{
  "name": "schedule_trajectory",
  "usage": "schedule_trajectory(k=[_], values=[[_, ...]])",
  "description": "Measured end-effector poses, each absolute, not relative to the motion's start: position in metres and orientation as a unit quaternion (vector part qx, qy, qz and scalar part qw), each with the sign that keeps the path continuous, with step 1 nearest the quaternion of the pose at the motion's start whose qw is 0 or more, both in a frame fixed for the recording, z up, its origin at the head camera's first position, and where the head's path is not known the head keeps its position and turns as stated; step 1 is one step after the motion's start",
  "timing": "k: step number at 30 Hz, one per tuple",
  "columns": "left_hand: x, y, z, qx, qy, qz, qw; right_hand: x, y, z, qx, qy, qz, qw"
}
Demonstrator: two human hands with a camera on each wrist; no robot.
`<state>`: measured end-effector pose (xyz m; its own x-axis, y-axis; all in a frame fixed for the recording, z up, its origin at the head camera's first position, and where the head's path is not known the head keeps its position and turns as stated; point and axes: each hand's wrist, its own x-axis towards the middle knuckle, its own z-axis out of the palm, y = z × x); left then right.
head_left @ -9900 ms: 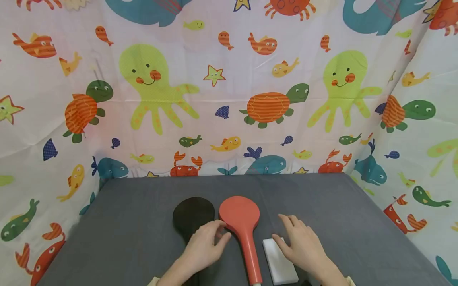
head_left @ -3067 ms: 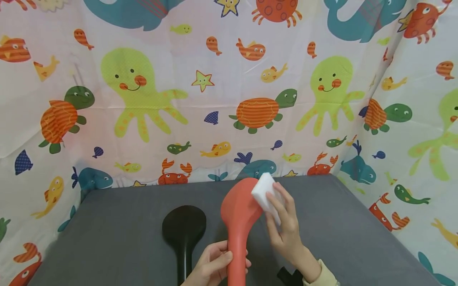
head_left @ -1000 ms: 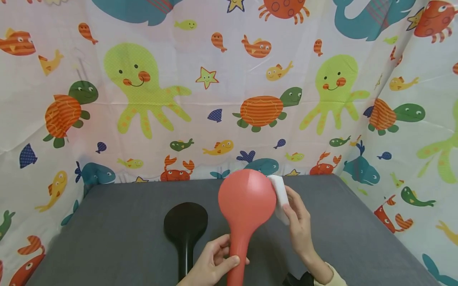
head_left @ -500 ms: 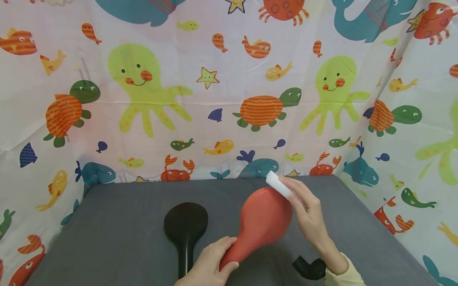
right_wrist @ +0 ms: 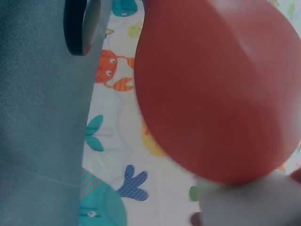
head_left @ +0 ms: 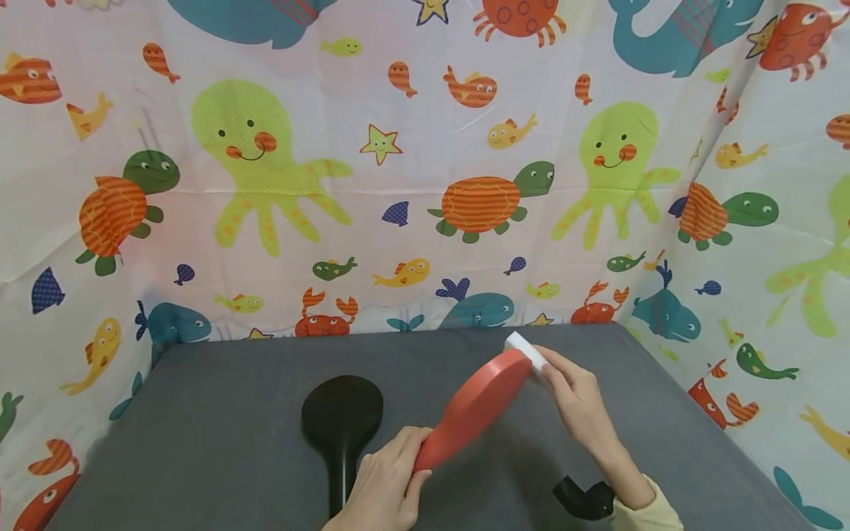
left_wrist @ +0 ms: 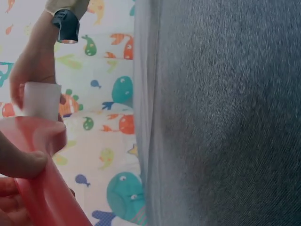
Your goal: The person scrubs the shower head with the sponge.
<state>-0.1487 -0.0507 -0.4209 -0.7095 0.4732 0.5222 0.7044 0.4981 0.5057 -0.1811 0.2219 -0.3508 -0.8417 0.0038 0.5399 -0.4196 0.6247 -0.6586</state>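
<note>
My left hand (head_left: 385,483) grips the handle of a red paddle-shaped thing (head_left: 474,402) with a thick round head and a long handle. It is lifted off the table, tilted up to the right, its head nearly edge-on in the head view. A white block-shaped sponge (head_left: 524,350) is held by my right hand (head_left: 584,402) between thumb and fingers, against the head's outer rim. In the left wrist view the sponge (left_wrist: 42,100) touches the far end of the red head (left_wrist: 28,129). The right wrist view shows the broad red face (right_wrist: 216,89), with the sponge (right_wrist: 249,205) blurred below.
A black thing of the same shape (head_left: 341,413) lies on the grey cloth-covered table (head_left: 219,420), left of the hands. A black device (head_left: 584,498) sits at my right wrist. Sheets printed with sea animals (head_left: 412,147) rise behind and at both sides.
A second ago the red head faced the camera, upright; it has since tipped rightward and turned almost edge-on. The sponge has stayed at its rim and moved slightly right. The black one has not moved.
</note>
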Motion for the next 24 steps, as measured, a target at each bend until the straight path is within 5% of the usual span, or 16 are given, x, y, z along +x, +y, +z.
schedule_trajectory(k=[9, 15, 19, 24], values=[[-0.150, -0.049, -0.422, -0.333, -0.868, -0.289, 0.229, -0.165, 0.194, -0.339, 0.298, -0.811, 0.277, 0.421], [-0.150, -0.047, -0.424, -0.327, -0.861, -0.271, 0.279, -0.160, 0.181, -0.339, 0.397, -0.771, 0.174, 0.466], [-0.151, -0.046, -0.425, -0.323, -0.858, -0.268, 0.295, -0.168, 0.192, -0.342, 0.336, -0.794, 0.193, 0.469], [-0.150, -0.047, -0.425, -0.312, -0.859, -0.269, 0.304, -0.176, 0.208, -0.351, 0.199, -0.861, 0.247, 0.398]])
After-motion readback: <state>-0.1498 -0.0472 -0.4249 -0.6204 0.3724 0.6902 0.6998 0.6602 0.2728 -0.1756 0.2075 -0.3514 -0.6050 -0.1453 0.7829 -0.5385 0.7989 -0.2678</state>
